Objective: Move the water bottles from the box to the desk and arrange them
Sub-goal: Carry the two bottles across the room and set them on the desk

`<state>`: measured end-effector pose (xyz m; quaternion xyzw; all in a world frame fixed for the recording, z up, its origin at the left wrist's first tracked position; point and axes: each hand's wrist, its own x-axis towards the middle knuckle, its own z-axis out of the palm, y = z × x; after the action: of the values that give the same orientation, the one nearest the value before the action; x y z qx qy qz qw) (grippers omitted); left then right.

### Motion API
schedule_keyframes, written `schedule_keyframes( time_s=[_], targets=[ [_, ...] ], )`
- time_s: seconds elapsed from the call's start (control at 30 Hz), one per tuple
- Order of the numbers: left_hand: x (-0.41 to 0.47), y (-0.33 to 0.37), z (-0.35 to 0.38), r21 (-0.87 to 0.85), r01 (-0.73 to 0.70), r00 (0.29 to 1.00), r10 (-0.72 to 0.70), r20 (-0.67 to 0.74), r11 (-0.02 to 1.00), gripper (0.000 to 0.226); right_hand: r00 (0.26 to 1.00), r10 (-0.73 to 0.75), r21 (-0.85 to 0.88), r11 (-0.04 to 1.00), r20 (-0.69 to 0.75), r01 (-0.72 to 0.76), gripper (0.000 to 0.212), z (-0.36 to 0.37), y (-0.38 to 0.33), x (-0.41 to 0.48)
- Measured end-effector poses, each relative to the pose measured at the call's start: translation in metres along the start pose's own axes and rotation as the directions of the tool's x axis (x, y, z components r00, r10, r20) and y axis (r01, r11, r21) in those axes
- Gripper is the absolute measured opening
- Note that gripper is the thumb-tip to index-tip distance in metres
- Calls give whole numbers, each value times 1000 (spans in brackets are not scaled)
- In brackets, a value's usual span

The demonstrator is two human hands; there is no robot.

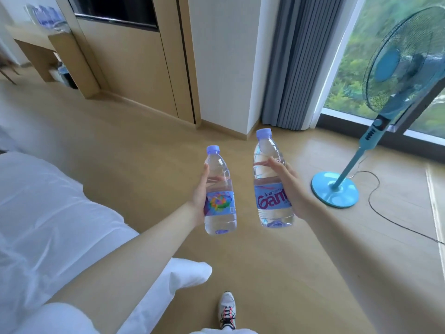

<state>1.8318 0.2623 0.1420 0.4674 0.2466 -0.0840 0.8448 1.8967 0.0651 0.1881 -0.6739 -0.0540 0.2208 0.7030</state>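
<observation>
Items I have in view from the head camera:

1. left hand [198, 197]: fingers wrapped round the middle of the left bottle [220, 213], thumb lying up its near side. The bottle is held upright above the floor [144, 165], purple cap on top, with a many-coloured label facing me.
2. right hand [292, 192]: wrapped round the right bottle [269, 201], with a fingertip across the clear upper part. The cap is up, the bottle leans slightly, and a blue label with red lettering faces me. The two bottles are near each other without touching, the right one higher in the frame.
3. desk [29, 32]: far top left, against the wall. A blurred cluster of more bottles [45, 16] stands on it; I cannot count them.
4. bed [48, 201]: white covers, lower left, under the left forearm.
5. fan [404, 61]: blue, on a stand at the right by the window [354, 68]. Its cord [375, 201] trails across the floor.
6. curtain [301, 61]: grey, just left of the window.
7. shoe [226, 309]: white, bottom centre, on the floor.
</observation>
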Motion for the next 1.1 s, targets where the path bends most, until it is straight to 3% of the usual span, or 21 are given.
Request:
schedule_keyframes(
  time_s=[0.13, 0.3, 0.67, 1.1],
  targets=[
    [41, 40, 4, -46, -18, 996, 21, 83, 999, 63, 999, -12, 0, 1000, -40, 12, 34, 7, -25, 51],
    [77, 75, -2, -25, -23, 996, 25, 85, 999, 66, 998, -18, 37, 999, -58, 20, 33, 18, -34, 99],
    [141, 125, -43, -104, -100, 989, 88, -118, 990, 66, 995, -7, 28, 1000, 101, 4, 38, 44, -41, 215],
    [267, 218, -36, -107, -185, 893, 121, -434, 977, 65, 933, 57, 24, 997, 355, -70, 41, 54, -86, 429]
  ],
)
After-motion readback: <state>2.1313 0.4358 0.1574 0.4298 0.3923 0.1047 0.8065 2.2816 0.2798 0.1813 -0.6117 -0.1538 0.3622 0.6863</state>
